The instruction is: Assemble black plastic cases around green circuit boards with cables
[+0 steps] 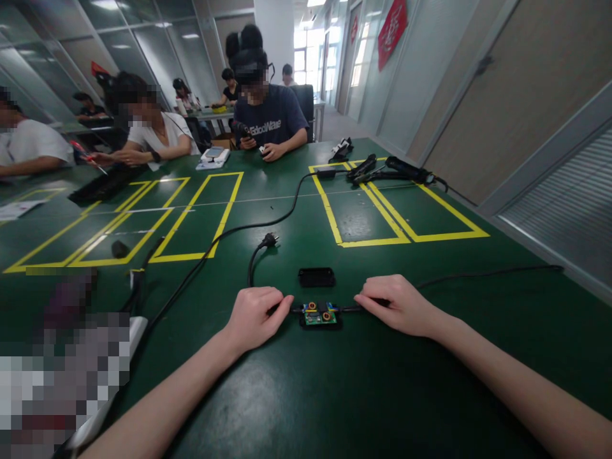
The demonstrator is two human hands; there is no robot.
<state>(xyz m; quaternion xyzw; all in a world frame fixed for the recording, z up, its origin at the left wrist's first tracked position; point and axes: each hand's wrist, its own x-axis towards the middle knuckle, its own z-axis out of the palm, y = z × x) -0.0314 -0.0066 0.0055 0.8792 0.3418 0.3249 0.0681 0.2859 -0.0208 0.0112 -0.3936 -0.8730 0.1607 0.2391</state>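
Observation:
On the green table in front of me lies an opened black plastic case, and in it shows a green circuit board (pixel 321 315) with two copper-wound ring coils. My left hand (pixel 258 313) is closed on the black power cable just left of the case; this cable seems to lead to the plug (pixel 270 240). To the right, my right hand (pixel 396 305) pinches the black cable (pixel 351 309) that leaves the other end of the case. A separate black case cover (pixel 316 276) rests just beyond the board, touched by neither hand.
A long black cord (pixel 248 226) crosses the table (pixel 382 395) toward another small black box (pixel 326 173). Yellow tape (pixel 375 243) marks rectangles farther out. Black tools or cables (pixel 406 171) lie at the back right. Other people sit across and to the left; part of the left is pixelated.

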